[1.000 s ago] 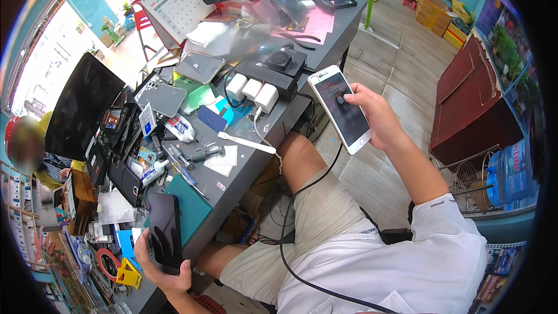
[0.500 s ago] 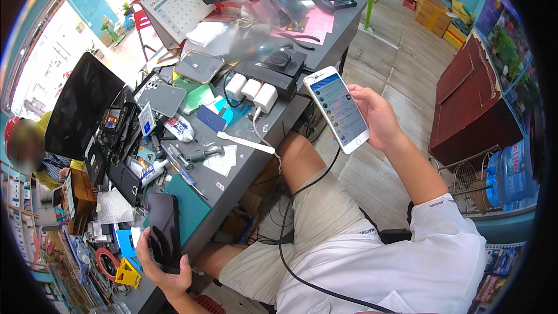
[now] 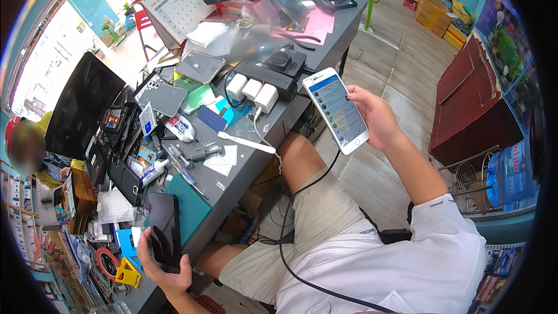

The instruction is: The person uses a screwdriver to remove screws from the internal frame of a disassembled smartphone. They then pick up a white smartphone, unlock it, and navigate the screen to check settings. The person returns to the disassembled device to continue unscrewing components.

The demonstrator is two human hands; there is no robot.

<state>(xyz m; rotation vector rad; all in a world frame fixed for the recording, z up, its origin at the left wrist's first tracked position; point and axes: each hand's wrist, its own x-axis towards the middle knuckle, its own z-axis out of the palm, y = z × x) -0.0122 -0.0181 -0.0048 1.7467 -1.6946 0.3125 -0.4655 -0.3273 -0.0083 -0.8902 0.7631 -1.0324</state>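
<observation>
My right hand [image 3: 378, 121] is closed around a white smartphone [image 3: 340, 110], held up to the right of the desk. Its screen is lit and shows a list, and the thumb lies at the screen's right edge. At the desk's near edge my left hand [image 3: 165, 270] grips a dark smartphone [image 3: 163, 221] between fingers and thumb. That phone's glossy black screen is unlit and mirrors fingers. It partly overlaps a teal mat [image 3: 189, 203]. A small white piece [image 3: 136, 235] sits by my left fingertips.
Tubes [image 3: 154, 171], screwdrivers [image 3: 185, 157], a grey phone back [image 3: 163, 99] and white chargers [image 3: 265, 97] crowd the desk [image 3: 244, 160]. A black monitor [image 3: 84, 104] stands at the left, with a person [image 3: 43, 157] beyond it. A black cable [image 3: 282, 244] crosses my lap.
The list on the white phone's screen looks shifted, and my right thumb has moved very slightly. My left hand and the dark phone have stayed in place.
</observation>
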